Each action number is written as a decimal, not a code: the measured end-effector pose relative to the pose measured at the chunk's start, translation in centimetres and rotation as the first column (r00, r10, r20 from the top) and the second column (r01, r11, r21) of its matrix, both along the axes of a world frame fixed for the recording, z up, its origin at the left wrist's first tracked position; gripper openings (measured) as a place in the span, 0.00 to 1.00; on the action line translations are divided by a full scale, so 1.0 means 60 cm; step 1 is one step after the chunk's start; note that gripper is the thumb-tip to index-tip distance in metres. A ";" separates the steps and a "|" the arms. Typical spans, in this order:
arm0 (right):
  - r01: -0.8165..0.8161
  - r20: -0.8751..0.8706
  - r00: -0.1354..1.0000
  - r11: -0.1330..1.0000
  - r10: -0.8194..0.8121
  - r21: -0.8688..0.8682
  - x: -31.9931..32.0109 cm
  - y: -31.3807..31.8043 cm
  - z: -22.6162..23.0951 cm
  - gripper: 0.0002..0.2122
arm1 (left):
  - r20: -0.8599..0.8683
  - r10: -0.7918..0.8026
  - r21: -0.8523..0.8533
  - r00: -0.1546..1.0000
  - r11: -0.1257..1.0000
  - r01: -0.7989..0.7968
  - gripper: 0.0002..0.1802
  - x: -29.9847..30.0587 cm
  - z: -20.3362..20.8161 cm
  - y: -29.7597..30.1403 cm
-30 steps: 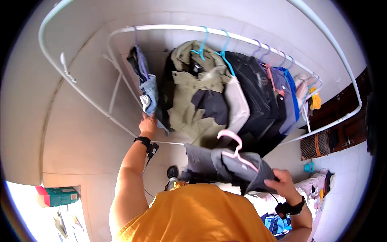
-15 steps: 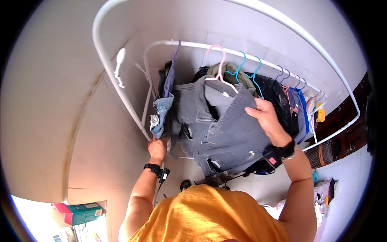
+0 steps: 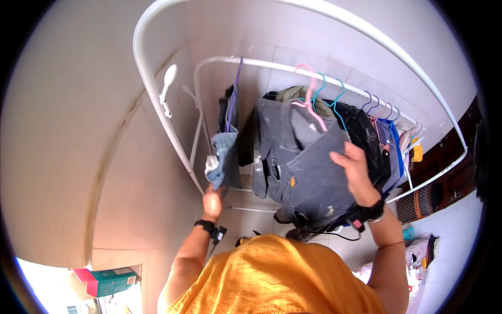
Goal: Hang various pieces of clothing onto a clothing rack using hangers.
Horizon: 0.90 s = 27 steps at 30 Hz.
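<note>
A grey denim jacket [image 3: 298, 167] hangs tilted from a pink hanger [image 3: 312, 99] in front of me. My right hand [image 3: 356, 170] lies against the jacket's right front, thumb spread apart from the fingers. At the left, a blue denim garment [image 3: 225, 152] with a white patch hangs by a purple hanger [image 3: 234, 102]. My left hand [image 3: 212, 203] is closed on its lower end; part of those fingers is hidden behind the cloth. Each wrist has a black band with a small device.
The white clothes rack [image 3: 285, 66] holds several other garments to the right, including a black jacket [image 3: 366, 138] and a blue one [image 3: 396, 157]. A white curved rail [image 3: 366, 29] arches nearer me. A wall [image 3: 57, 131] rises at left; a green-and-pink box [image 3: 112, 281] sits low left.
The grey jacket and its pink hanger have moved right along the rack, widening the gap from the blue denim garment. My right hand has moved right and slightly down. The view has shifted slightly.
</note>
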State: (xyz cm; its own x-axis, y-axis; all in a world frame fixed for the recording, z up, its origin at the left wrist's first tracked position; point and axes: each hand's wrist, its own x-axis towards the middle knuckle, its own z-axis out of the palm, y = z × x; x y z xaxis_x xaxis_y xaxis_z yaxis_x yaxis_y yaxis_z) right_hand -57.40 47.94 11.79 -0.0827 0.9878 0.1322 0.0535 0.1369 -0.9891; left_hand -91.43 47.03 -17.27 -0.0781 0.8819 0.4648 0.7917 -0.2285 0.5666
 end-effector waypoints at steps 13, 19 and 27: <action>0.075 -0.104 0.992 0.994 -0.067 0.080 -0.204 0.228 -0.175 0.07 | 0.023 -0.426 -0.064 0.904 0.902 0.427 0.25 0.129 0.053 -0.012; -0.225 0.456 0.885 0.944 0.095 0.242 -0.112 0.123 -0.138 0.14 | 0.041 -0.385 -0.339 0.922 0.863 0.375 0.31 0.129 0.042 0.001; 0.404 0.306 0.359 0.443 -0.882 0.801 0.401 0.068 -0.099 0.11 | 0.238 -0.568 -0.612 0.788 0.542 0.576 0.25 0.186 0.116 -0.024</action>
State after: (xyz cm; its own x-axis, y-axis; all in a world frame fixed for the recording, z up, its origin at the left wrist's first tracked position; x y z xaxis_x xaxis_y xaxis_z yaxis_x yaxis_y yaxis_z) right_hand -33.37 52.03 5.87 0.2581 0.4884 0.8336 0.9067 0.1755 -0.3835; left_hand -80.29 45.56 -10.30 0.5481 0.8102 -0.2078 0.6161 -0.2230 0.7555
